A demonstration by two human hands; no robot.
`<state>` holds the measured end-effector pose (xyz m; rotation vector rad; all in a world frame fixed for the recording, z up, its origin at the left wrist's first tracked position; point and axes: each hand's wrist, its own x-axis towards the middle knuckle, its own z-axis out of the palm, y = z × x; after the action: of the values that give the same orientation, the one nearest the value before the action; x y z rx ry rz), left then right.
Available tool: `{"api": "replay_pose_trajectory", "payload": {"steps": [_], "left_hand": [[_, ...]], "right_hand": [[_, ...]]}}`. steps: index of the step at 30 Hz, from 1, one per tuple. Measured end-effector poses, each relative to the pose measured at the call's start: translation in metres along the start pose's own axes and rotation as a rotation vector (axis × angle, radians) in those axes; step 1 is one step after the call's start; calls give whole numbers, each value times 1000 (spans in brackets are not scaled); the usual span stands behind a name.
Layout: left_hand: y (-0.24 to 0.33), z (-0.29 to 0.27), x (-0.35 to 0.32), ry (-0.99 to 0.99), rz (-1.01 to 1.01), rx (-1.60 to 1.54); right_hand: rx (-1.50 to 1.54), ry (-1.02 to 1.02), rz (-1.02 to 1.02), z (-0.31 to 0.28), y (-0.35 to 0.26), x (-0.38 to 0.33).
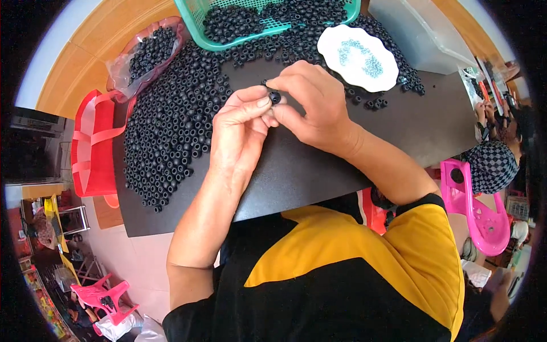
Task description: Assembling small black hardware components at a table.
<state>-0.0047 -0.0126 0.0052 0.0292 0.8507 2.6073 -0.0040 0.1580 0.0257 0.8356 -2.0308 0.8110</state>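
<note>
A small round black hollow piece (275, 97) is held up over the table between my two hands. My left hand (239, 119) is closed, with the piece at the tips of its thumb and fingers. From the right, my right hand (316, 102) is bent round the same piece, its forefinger above and its thumb below. Whatever is between the right fingertips is too small to make out. A great heap of similar black hollow pieces (165, 131) spreads over the left and far side of the table. Just beyond my right hand sits a white scalloped plate (333, 47) with tiny pale-blue bits on it.
A green plastic basket (196, 28) holding more black pieces stands at the far edge. Beside it on the left lies a clear bag (122, 71) of them. A translucent bin (421, 37) is at the far right. Red bag (91, 148) hangs left; pink chair (484, 219), person right.
</note>
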Motion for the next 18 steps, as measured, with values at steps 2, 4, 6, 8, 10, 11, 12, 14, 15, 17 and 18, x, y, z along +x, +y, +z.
{"api": "replay_pose_trajectory", "payload": {"steps": [2, 4, 6, 8, 10, 11, 12, 14, 15, 17, 18], "left_hand": [[0, 1, 0, 7, 7, -21], [1, 3, -1, 6, 6, -35], [0, 5, -2, 23, 16, -31], [-1, 7, -3, 40, 22, -24], [-2, 10, -3, 107, 30, 9], [-3, 11, -3, 107, 28, 12], [-4, 12, -3, 109, 32, 4], [-5, 13, -4, 111, 34, -3], [-5, 14, -5, 112, 32, -5], [-5, 15, -5, 110, 32, -7], [-5, 14, -5, 110, 34, -14]], "right_hand": [[12, -7, 26, 0, -3, 1], [7, 7, 9, 2, -1, -1], [3, 22, -11, 4, 0, -2], [8, 16, 5, 5, 0, -4], [14, 26, 4, 4, 0, -4], [19, 33, 0, 4, -1, -4], [18, 36, 1, 4, -1, -4], [31, 32, 16, 4, -2, -5], [30, 34, 17, 4, -2, -5], [35, 54, 0, 6, -1, -6], [33, 55, -1, 7, 0, -7]]}}
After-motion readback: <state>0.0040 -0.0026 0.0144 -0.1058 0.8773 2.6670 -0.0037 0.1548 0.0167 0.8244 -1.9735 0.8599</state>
